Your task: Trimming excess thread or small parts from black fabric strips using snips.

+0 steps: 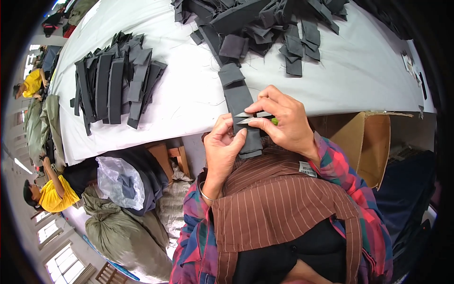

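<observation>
Left hand (223, 143) pinching a dark grey fabric strip (239, 98), right hand (285, 117) pinching thread snips (246, 121) alongside, blades parted; heaped strips (260, 23) beyond both grips!

Brown pinstriped apron (283, 215), black top (279, 258), red-blue plaid sleeves (352, 191), pale wrist bangle (205, 196)

A tan cardboard box (376, 146) stood at three o'clock. A translucent white plastic bag (116, 180) lay at eight o'clock, near a bulging olive-green cloth sack (120, 236) toward seven. A dark-capped person in a yellow shirt (59, 195) was between eight and nine o'clock.
</observation>
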A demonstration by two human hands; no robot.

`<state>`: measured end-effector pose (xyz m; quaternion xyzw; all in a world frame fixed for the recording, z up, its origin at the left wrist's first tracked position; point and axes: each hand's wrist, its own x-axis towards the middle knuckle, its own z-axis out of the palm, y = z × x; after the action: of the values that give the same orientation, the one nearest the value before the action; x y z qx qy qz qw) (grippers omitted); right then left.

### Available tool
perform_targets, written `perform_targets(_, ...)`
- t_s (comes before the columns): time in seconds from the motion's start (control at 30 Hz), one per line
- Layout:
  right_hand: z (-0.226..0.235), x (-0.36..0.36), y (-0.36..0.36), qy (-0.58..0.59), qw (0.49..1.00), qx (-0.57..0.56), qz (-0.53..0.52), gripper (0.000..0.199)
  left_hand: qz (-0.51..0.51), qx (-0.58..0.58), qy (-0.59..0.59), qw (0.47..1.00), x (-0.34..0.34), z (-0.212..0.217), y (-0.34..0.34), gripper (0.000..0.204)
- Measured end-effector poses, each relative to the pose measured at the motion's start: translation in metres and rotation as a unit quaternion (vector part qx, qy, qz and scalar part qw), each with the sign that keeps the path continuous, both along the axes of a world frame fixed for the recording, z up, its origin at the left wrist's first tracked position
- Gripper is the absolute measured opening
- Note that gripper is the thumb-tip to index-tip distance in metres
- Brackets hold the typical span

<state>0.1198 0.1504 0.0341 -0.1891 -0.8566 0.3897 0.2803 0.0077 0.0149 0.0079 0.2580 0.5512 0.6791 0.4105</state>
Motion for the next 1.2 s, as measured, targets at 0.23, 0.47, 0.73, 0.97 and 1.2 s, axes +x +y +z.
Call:
perform_targets(0.23, 0.001, -0.005, -0.003, -0.01, 0.997, 0.075, 0.0, 0.016, -0.015, -0.007, -0.027, 0.999, -0.001, 0.0, -0.001, 0.026)
perform_targets(0.47, 0.009, 0.003, 0.008, 0.111, 0.987, -0.106, -0.048, 0.014, -0.01, 0.047, -0.195, 0.98, -0.002, 0.015, -0.013, 0.033)
perform_targets(0.73, 0.005, 0.009, -0.008, -0.014, 0.933, -0.357, -0.037, 0.031, 0.004, 0.008, -0.246, 0.969, 0.004, -0.007, 0.005, 0.038)
perform_targets(0.97, -0.02, 0.008, -0.016, -0.014, 0.963, -0.27, -0.023, 0.029, -0.012, 0.007, -0.223, 0.975, 0.007, -0.014, 0.006, 0.036)
perform_targets(1.2, -0.027, 0.011, -0.011, 0.011, 0.972, -0.229, -0.057, 0.017, 0.004, 0.018, -0.084, 0.996, 0.014, -0.02, 0.005, 0.036)
